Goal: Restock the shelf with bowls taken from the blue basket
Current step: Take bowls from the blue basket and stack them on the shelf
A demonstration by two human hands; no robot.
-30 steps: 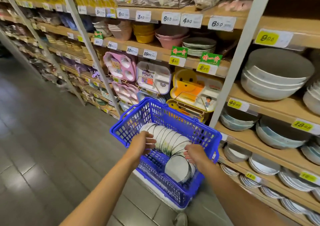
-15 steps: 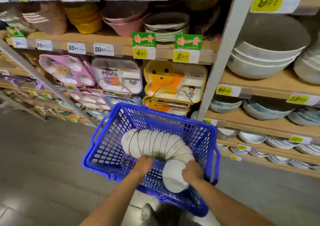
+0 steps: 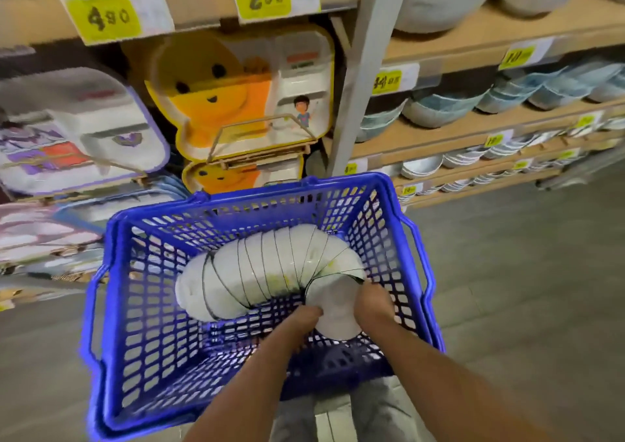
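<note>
A blue plastic basket (image 3: 142, 306) stands on the floor in front of me. Inside it lies a curved row of several nested white bowls (image 3: 257, 272) with thin dark rims. My left hand (image 3: 299, 323) grips the left edge of the nearest bowl (image 3: 336, 309) at the row's right end. My right hand (image 3: 373, 306) grips that same bowl's right edge. Both forearms reach down into the basket. The wooden shelf (image 3: 473, 39) on the right carries stacked grey and blue bowls.
Children's divided plates with an orange face (image 3: 209, 96) and purple trim (image 3: 84, 130) hang on the shelf section behind the basket. A grey upright post (image 3: 358, 79) splits the shelving. Yellow price tags line the shelf edges. Grey tiled floor lies to the right.
The view has closed in on the basket and shelf. My left hand slid from the middle of the bowl row to the end bowl, so both hands now hold that bowl.
</note>
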